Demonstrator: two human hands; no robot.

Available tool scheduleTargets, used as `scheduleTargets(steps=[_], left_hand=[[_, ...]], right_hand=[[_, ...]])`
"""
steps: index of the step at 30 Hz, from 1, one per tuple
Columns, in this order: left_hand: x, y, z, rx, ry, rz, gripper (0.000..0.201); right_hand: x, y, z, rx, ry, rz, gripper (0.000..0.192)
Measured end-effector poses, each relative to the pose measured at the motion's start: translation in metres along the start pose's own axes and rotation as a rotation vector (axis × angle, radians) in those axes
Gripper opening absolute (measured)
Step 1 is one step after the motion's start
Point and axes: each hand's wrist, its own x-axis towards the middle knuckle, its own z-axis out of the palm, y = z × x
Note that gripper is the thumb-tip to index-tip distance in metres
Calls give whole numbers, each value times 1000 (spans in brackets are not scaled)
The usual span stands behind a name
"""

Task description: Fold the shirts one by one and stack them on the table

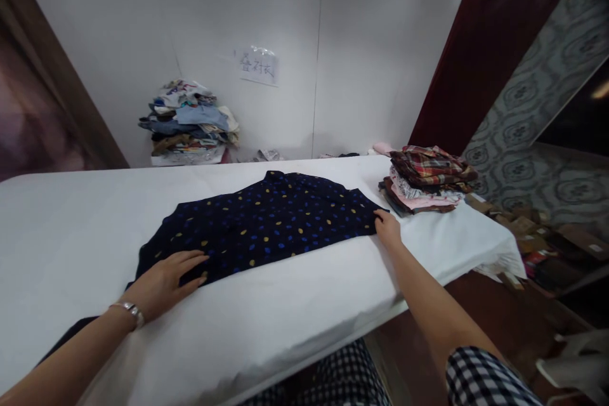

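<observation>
The near end of the dark shirt (266,228) runs off under the left forearm and cannot be followed past the table edge; a dark strip shows beside the wrist, and whether it belongs to the same garment cannot be told. The sheet of paper (258,66) taped to the wall carries handwriting too blurred to read. The heap of clothes (190,120) against the wall is a jumble, single pieces not distinguishable. Floor clutter at the right is dim and partly cut off.

The navy shirt with blue and yellow dots lies spread flat across the middle of the white table (71,228), collar toward the wall.

Left hand (164,279): palm down, fingers extended and slightly spread, resting flat on the shirt's near left edge, gripping nothing. A metal watch (130,312) sits at the wrist.

Right hand (387,227): arm stretched forward, fingertips bent at the shirt's right edge; they touch the cloth, but whether they pinch it cannot be told.

A stack of folded plaid shirts (428,181) stands just beyond the right hand, near the table's right end, apart from the dark shirt
</observation>
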Motion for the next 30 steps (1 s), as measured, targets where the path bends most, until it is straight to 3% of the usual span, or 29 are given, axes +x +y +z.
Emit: scheduleTargets(steps=[6,11,15,18,21,24,30], left_hand=[[10,6,5,115,42,54,41],[4,22,-1,152,24,8,36],[-5,28,-6,48,21,-23,32],[0,30,-17,-66,-44,-85,32],[16,28,-30,-148,-89,-203,39],[43,18,-36,-114,-30,-320,38],[122,-6,-30,11,-1,-532,30]], right_hand=[[-3,8,-9,-150,-132,-126,27],[-1,23,-8,-186,-106,-256,25],[-5,37,-5,-177,-58,-329,26],[-9,39,-3,-198,-30,-347,27],[-11,38,-2,-239,-9,-358,27],[-12,37,-2,-269,-14,-366,26],[-11,41,1,-302,-15,-365,27]])
